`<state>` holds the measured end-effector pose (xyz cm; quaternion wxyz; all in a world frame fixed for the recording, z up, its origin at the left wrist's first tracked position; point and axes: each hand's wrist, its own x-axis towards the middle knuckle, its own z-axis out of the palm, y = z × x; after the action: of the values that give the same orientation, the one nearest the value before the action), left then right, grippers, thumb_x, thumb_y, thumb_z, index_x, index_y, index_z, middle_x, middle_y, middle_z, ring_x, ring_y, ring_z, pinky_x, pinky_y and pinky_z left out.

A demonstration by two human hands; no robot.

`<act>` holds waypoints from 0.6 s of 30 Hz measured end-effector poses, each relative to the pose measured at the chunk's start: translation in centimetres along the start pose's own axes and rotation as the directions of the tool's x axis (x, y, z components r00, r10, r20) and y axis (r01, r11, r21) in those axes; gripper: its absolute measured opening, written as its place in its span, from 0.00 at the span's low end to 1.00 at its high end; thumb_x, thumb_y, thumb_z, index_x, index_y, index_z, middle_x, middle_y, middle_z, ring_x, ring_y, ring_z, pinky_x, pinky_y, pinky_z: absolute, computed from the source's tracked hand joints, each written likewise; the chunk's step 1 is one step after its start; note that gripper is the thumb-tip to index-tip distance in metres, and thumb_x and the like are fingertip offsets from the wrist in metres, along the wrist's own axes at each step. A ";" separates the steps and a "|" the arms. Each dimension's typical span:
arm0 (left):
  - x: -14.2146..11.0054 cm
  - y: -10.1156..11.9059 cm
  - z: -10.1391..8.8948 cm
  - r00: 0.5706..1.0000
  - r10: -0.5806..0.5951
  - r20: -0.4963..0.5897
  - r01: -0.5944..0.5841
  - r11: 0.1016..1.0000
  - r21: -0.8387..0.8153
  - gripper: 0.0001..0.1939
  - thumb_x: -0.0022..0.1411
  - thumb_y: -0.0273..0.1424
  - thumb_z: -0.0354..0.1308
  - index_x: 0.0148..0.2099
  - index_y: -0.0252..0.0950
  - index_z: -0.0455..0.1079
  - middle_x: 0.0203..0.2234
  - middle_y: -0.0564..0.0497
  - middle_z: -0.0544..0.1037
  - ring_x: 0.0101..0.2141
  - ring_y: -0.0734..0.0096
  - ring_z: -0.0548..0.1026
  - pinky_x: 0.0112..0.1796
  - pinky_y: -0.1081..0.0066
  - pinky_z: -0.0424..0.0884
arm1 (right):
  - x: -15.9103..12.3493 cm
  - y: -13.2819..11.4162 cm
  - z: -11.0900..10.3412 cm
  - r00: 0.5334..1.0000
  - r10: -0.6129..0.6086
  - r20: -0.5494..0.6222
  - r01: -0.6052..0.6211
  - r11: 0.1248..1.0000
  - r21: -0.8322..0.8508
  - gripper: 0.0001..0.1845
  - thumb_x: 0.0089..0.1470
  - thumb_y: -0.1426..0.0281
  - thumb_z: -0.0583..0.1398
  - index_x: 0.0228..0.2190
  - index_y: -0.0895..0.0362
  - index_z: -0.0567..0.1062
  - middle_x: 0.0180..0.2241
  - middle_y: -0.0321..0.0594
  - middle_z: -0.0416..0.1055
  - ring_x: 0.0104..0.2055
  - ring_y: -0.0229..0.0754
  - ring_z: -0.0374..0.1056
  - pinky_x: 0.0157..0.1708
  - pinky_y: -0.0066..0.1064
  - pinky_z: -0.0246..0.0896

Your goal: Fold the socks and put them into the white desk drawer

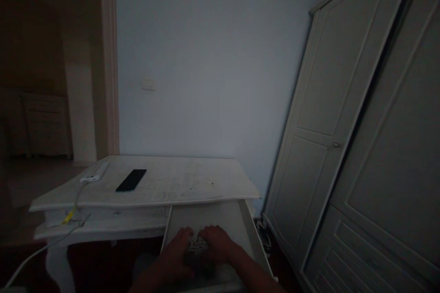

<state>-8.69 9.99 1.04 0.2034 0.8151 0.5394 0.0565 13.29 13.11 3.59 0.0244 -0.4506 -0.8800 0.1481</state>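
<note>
Both my hands are down inside an open white drawer [245,229] of a white desk [192,181]. My left hand [177,256] and my right hand [218,245] press together on a small patterned, crumpled thing [197,243], perhaps cloth, that lies between them. The fingers of both hands curl round it. The room is dim, so I cannot make out what the thing is.
On the desk top lie a black phone [131,180] and a white power strip [95,171] with a cable [74,206] hanging off the left edge. A tall white wardrobe [360,146] stands close on the right. A doorway [51,78] opens at the left.
</note>
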 end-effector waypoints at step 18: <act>-1.2 -1.2 5.4 0.890 0.114 -0.442 -0.046 0.986 0.163 0.25 0.62 0.28 0.61 0.61 0.44 0.75 0.59 0.44 0.82 0.58 0.50 0.81 0.56 0.57 0.77 | -1.1 2.7 1.4 0.987 0.154 -0.048 -0.146 0.980 0.136 0.50 0.39 0.67 0.72 0.65 0.53 0.68 0.66 0.54 0.69 0.66 0.63 0.67 0.63 0.46 0.61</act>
<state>-8.53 7.85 -4.25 0.0098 0.8144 0.5403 0.2114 15.79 13.33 1.57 0.0684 -0.5173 -0.8307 0.1941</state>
